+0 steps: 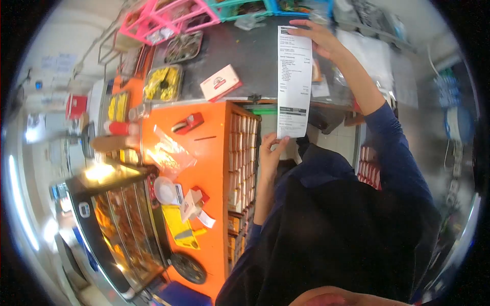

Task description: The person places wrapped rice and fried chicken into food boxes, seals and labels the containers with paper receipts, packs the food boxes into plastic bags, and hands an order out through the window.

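Observation:
A long printed receipt [294, 81] is stretched out in front of me, partly over the dark worktop. My right hand [322, 42] pinches its top end. At its bottom end, my left hand [271, 153] has the thumb and fingers closed on the paper's edge. Left of the receipt, a white and red carton [221, 82] lies on the dark worktop [240, 48]. Beyond that stands a tray of yellow food [162, 84] with dark tongs or a utensil in it.
An orange counter [212, 148] holds a red stapler-like object [188, 124], a clear plastic bag [171, 153], a yellow board [179, 229] with a knife, and an open small box [192, 204]. A lit food warmer [120, 229] stands at left. Pink baskets [168, 18] line the back.

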{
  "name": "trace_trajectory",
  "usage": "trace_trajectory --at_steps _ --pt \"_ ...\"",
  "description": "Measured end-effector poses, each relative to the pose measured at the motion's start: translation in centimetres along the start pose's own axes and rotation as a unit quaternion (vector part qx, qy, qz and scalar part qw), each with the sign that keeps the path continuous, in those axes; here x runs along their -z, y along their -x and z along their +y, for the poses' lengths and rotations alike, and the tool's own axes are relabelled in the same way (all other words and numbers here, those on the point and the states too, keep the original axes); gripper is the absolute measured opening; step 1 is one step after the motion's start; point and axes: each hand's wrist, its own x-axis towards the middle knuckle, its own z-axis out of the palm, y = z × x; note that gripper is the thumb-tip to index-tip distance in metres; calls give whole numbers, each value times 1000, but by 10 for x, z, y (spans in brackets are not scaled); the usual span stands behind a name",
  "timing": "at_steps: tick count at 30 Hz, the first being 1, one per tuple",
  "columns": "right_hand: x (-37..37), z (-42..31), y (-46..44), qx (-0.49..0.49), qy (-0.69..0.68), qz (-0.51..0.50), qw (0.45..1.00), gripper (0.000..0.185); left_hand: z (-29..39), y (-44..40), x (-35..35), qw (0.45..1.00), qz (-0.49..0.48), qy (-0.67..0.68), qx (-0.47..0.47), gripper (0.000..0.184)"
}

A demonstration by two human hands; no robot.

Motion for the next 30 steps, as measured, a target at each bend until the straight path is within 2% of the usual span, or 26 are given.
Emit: trace_trajectory --at_steps 3,5,7,9,10,11,12,13,14,15,16,17,18,19,20,21,22,23,24,25,26,28,29,30 --pt "-43 4 -52 -38 -41 -55 997 51 -11 -33 21 964 20 184 191 17" --pt "-75 5 -71 -39 -81 -104 990 51 -14 -47 33 946 49 244 205 19" --pt "-128 11 -67 -88 -103 -208 969 47 -15 -67 55 923 89 312 208 21" --pt "-172 5 -34 -141 -47 -301 942 44 -16 -86 82 865 32 433 252 30" --pt "-196 0 -14 -175 35 -353 918 41 -30 -96 98 860 46 445 246 30" --pt "-204 30 -10 -112 109 -448 880 38 -54 -105 117 831 34 506 228 31" --pt "-217 41 -1 -93 165 -520 833 35 -68 -111 136 800 19 563 208 32" --pt "-235 50 8 -77 101 -571 811 37 -50 -113 156 795 27 571 202 32" --pt "-249 52 9 -177 112 -589 780 36 -14 -112 177 796 53 582 157 32" --pt "-264 64 5 -155 110 -584 789 33 11 -111 192 795 80 591 114 32" --pt "-278 77 -1 -133 107 -579 797 30 17 -114 203 789 89 598 109 32" --pt "-292 79 -9 -138 111 -589 788 30 21 -116 216 869 117 478 43 31" --pt "-307 80 -19 -92 160 -537 823 27 25 -115 228 928 146 343 -20 30" --pt "-324 84 -29 -41 204 -482 851 23 37 -114 229 934 169 309 -61 31" --pt "-339 92 -40 -42 205 -494 844 23 34 -113 245 938 136 314 -52 34" --pt "-351 102 -51 144 268 -434 848 21 30 -111 253 948 155 270 -71 35" --pt "-365 111 -61 327 315 -353 818 19 28 -110 260 955 173 225 -90 36" --pt "-379 121 -69 380 332 -321 801 19 26 -107 270 952 183 226 -91 36" --pt "-389 130 -75 380 331 -330 798 19 25 -105 278 942 191 270 -52 39" --pt "-398 136 -78 240 271 -365 858 19 26 -103 283 929 197 314 -13 42" --pt "-407 142 -81 92 207 -388 894 19 27 -102 285 925 205 320 -13 42" --pt "-424 157 -81 55 203 -379 901 16 31 -101 291 858 225 453 -86 49" --pt "-432 168 -83 80 214 -377 898 16 26 -99 299 883 249 396 -43 61" --pt "-439 180 -84 104 226 -374 894 16 24 -95 302 879 254 400 -45 61"
